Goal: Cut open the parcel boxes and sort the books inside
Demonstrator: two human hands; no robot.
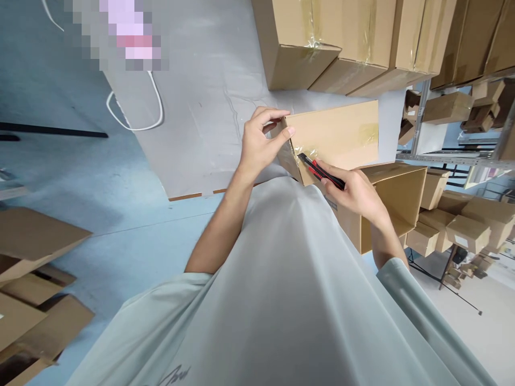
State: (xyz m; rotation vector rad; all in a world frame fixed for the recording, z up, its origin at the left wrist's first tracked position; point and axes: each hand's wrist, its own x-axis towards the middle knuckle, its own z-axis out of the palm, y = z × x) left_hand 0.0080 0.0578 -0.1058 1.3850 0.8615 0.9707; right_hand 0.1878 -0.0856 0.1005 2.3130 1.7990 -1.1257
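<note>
Wears a pale grey-green shirt (289, 279). Grips a black-and-red utility knife (326, 173) in the right hand (356, 195), with fingers closed around the handle and the blade end at the crinkled clear tape on a cardboard carton (338, 126); cannot tell whether cutting into it. Clamps the carton's left end at a corner between thumb and fingers of the left hand (259, 139). Has that carton at the near edge of a grey-topped table (201, 107), with an open cardboard box (396, 201) just to the right. Faces, farther across, adjoining taped boxes (362, 37), with a looped white cable (162, 110) off left. Looks toward a metal shelving rack (420, 115) beyond, at right.
</note>
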